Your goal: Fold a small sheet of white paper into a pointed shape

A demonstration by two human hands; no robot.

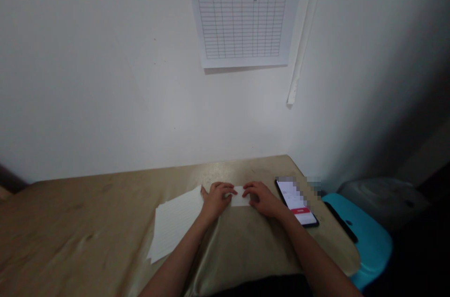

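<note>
A small white piece of paper point(240, 199), folded or cut to a rectangle, lies on the tan tabletop between my hands. My left hand point(214, 201) has its fingers curled, with thumb and fingertips at the paper's left edge. On the opposite edge, my right hand point(263, 198) pinches the paper with bent fingers. Lined sheets of paper point(176, 224) are stacked loosely just left of my left hand. A small brown thing point(203, 192) shows beside that hand, too unclear to name.
A phone point(305, 218) with a lit screen lies right of my right hand. The tan-covered table point(105, 222) meets a white wall bearing a printed table sheet point(246, 30). Past the table's right edge stand a turquoise bin point(369, 231) and a translucent bag point(383, 198).
</note>
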